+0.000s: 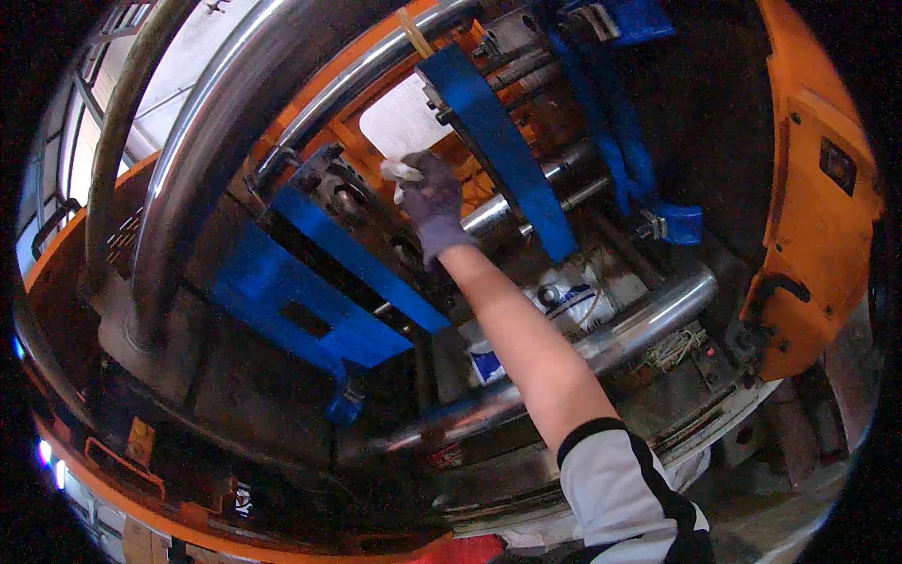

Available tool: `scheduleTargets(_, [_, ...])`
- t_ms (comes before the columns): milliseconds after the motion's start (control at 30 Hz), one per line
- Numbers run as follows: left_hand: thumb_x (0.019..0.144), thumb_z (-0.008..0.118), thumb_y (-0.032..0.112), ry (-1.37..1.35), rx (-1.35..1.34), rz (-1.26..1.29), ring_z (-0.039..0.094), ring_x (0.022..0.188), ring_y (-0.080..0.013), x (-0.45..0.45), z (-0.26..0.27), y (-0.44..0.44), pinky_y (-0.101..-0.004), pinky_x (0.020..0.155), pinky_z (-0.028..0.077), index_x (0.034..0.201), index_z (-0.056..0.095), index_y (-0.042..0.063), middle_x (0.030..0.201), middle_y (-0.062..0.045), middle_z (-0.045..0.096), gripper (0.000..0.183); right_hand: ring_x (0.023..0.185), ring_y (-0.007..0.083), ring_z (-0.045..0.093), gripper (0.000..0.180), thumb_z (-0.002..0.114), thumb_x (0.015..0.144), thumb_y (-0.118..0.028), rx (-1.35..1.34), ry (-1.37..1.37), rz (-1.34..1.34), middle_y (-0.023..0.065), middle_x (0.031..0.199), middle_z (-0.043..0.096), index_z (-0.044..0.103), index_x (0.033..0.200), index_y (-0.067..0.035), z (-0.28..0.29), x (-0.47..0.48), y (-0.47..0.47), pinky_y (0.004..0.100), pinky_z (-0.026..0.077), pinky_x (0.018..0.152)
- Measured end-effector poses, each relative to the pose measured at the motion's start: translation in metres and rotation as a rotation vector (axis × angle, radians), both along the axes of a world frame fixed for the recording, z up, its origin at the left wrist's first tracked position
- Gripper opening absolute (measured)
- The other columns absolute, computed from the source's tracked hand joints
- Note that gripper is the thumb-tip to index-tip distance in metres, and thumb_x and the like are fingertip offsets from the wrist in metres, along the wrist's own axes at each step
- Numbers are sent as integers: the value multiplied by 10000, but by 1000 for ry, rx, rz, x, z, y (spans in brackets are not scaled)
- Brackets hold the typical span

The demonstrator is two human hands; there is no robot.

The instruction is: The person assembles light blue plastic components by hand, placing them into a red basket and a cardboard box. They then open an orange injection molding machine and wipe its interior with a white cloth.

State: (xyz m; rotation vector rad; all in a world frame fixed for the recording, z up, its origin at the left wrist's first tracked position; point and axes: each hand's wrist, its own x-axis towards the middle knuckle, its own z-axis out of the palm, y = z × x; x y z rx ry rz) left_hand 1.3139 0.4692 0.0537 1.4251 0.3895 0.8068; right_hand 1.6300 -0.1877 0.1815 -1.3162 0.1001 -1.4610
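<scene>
My right hand [433, 201], in a grey-purple work glove, reaches up between the two open halves of a blue mould in what looks like an injection moulding machine. Its fingers are closed on a small whitish piece [400, 171]; whether this is cloth or plastic I cannot tell. To the left of the hand is one blue mould half [317, 275], with a dark round metal part [347, 199] on its inner side. The other half, a blue block [500, 134], stands to the right, bolts protruding from its edge. My left hand is out of view.
A polished tie bar [634, 317] crosses below my forearm; another thick bar [190, 120] rises at left. White-and-blue printed bags [578, 299] lie beneath the mould. Blue hoses [624, 162] hang at right, near an orange machine panel [821, 162].
</scene>
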Motion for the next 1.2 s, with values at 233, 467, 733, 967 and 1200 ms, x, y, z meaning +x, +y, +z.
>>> scheduleTargets(233, [987,538,466,9,2,28,428,564,-148,-4,3,-18,-564,794,520,1131,641,128,617,22,415,382,965,370,644,234,719,793,-136,-403,59,0,194,993,666,683,1001,-36,69,79,13,430,521,850])
scheduleTargets(467, [986,541,462,22,1,44,434,568,-151,-4,5,-23,-554,781,519,1131,639,124,627,16,424,380,1139,337,596,283,614,916,-247,-896,136,190,193,1171,637,690,1089,-35,68,58,3,394,462,1008])
scheduleTargets(733, [986,545,457,31,6,54,441,571,-154,-5,5,-26,-542,766,519,1130,638,120,638,10,434,378,1006,297,683,301,696,850,-317,-701,238,304,122,1056,726,748,1067,-113,74,79,-4,373,523,934])
scheduleTargets(967, [985,548,453,41,18,59,447,575,-158,-5,7,-27,-532,753,518,1129,636,116,647,5,443,377,981,275,704,334,765,772,-361,-679,355,284,112,1035,743,774,1008,-124,84,110,-16,352,528,933])
scheduleTargets(1200, [984,552,449,45,22,58,453,578,-161,-5,7,-27,-522,740,518,1128,634,113,657,-1,452,375,1055,277,679,425,778,812,-389,-547,471,385,134,1131,726,745,1121,-99,82,133,-22,330,496,977])
